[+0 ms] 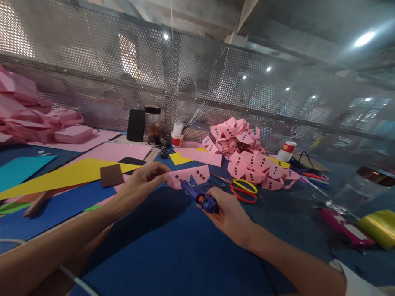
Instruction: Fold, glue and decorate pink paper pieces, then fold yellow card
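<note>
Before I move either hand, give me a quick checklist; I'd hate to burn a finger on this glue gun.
1. Glue gun gripped in the right hand: ok.
2. Pink strip held by the left hand: ok, at its left end.
3. Left fingers off the nozzle: ok, a gap shows.
4. Nozzle touching the strip: cannot tell; it overlaps it in this view.
5. Nozzle hot: cannot tell; nothing visible shows it.
6. Scissors out of both hands: ok, lying beyond the right hand.
</note>
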Demonstrator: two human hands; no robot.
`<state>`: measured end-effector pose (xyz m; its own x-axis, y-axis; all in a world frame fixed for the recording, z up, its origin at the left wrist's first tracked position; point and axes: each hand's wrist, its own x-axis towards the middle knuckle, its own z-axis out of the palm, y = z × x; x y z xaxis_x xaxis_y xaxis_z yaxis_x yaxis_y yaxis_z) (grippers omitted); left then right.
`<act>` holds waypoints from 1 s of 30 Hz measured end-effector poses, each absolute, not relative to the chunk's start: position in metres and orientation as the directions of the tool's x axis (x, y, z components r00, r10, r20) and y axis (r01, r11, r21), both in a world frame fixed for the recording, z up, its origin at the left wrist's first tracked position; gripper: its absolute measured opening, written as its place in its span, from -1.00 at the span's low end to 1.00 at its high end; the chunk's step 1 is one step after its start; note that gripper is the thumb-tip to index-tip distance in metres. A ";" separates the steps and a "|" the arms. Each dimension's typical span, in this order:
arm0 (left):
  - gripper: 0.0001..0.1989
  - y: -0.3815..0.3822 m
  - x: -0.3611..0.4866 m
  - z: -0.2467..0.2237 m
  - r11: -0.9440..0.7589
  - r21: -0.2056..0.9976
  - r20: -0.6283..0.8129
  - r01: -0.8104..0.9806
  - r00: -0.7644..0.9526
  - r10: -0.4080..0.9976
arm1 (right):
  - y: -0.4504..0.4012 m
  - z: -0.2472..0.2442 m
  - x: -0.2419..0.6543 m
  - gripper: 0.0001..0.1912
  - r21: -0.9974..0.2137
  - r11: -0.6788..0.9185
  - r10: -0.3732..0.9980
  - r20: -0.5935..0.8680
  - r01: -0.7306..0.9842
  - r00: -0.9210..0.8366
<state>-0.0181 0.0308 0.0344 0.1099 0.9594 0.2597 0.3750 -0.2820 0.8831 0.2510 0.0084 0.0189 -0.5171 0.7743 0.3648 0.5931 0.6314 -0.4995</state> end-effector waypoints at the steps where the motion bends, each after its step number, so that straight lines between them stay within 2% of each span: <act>1: -0.76 0.031 -0.018 0.034 -0.283 0.882 0.260 0.376 0.112 0.959 | 0.008 0.019 0.251 -0.86 -0.498 0.632 0.774 0.365 0.594 -0.517; 18: -0.76 0.029 -0.015 0.036 -0.285 0.898 0.270 0.336 0.090 0.959 | 0.008 0.018 0.252 -0.85 -0.492 0.626 0.779 0.361 0.604 -0.513; 22: -0.77 0.031 -0.016 0.036 -0.289 0.902 0.271 0.320 0.103 0.957 | 0.010 0.014 0.251 -0.89 -0.543 0.637 0.769 0.394 0.547 -0.503; 25: -0.77 0.031 -0.017 0.036 -0.282 0.902 0.266 0.326 0.094 0.959 | 0.010 0.013 0.248 -0.88 -0.626 0.634 0.766 0.429 0.454 -0.479; 30: -0.77 0.033 -0.018 0.036 -0.270 0.906 0.255 0.326 0.089 0.963 | 0.005 0.020 0.244 -0.77 -0.768 0.523 0.828 0.355 0.370 -0.434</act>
<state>-0.0184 0.0328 0.0363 0.0893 0.9629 0.2547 0.3260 -0.2699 0.9060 0.2437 0.0052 0.0200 -0.4345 0.8278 0.3550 0.3701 0.5234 -0.7675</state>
